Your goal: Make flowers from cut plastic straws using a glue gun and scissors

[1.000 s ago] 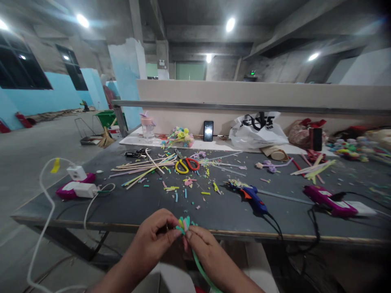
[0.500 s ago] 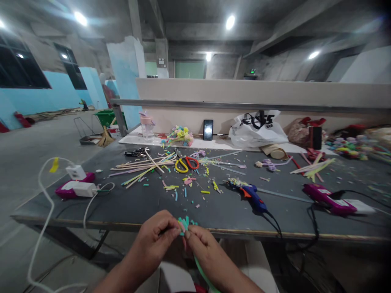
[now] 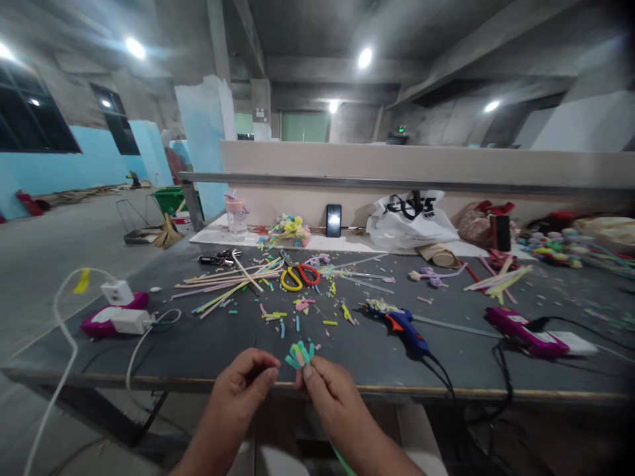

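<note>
Near the table's front edge, my right hand (image 3: 332, 390) pinches a small flower (image 3: 299, 356) of fuzzy pipe-cleaner pieces, with teal petals and some pink and yellow in the middle. A green strip (image 3: 343, 459) shows below my right wrist; whether it joins the flower is hidden. Just left of the petals is my left hand (image 3: 244, 387), apart from them, its fingers curved and the thumb a little off the forefinger. Nothing can be seen in it. Beyond the hands, cut bits (image 3: 302, 305) of pipe cleaner lie scattered around scissors (image 3: 300, 277) with yellow and red handles.
A blue glue gun (image 3: 409, 332) lies to the right, its cord running over the front edge. Purple power strips (image 3: 526, 332) sit on both sides. Pipe-cleaner stems (image 3: 228, 284), a phone (image 3: 334, 221), a cup (image 3: 236, 215) and a white bag (image 3: 409, 221) are farther back.
My left hand has come away from the flower and moved slightly left. The flower, still in my right hand, is raised a little and its petals show more fully. The camera view has tilted slightly.
</note>
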A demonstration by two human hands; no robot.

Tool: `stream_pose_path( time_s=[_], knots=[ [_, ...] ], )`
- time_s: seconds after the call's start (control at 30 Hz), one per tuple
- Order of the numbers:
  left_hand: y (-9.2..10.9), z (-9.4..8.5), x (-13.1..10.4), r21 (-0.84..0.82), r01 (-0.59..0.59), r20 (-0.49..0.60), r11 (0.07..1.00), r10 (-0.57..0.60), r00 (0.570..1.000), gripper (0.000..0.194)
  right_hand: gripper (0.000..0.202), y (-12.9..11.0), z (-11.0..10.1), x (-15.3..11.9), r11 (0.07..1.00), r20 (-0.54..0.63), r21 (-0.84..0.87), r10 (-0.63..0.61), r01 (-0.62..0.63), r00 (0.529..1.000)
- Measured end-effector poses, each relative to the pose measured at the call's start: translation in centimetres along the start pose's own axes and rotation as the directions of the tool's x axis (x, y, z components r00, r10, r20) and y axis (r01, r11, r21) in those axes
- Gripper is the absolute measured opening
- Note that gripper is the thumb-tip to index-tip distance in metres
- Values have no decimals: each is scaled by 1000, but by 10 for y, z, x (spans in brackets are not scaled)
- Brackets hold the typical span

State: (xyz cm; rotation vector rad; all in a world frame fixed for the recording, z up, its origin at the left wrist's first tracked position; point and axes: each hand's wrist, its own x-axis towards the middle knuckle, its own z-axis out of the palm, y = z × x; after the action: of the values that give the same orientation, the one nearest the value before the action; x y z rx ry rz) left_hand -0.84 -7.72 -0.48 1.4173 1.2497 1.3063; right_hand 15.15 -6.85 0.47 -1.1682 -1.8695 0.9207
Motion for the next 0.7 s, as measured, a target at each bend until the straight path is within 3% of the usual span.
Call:
stream_pose_path(
  time_s=[0.13, 0.3, 0.47, 0.7],
  knots=[
    [-4, 11, -2, -96, -18, 110, 995, 29, 993, 20, 30, -5, 3, 7, 937, -31, -327, -141, 123, 990],
    [-2, 24, 0, -328, 74, 53, 942, -60, 997, 24, 22, -16, 8, 11, 782, -34, -617, -140, 90, 990],
    [13, 26, -1, -615, 289, 158, 734, -244, 957, 25, 21, -27, 9, 11, 763, 20, -638, -123, 107, 992],
    [16, 23, 0, -674, 324, 208, 664, -250, 946, 21, 21, -31, 7, 4, 772, 98, -618, -110, 147, 989]
  ],
)
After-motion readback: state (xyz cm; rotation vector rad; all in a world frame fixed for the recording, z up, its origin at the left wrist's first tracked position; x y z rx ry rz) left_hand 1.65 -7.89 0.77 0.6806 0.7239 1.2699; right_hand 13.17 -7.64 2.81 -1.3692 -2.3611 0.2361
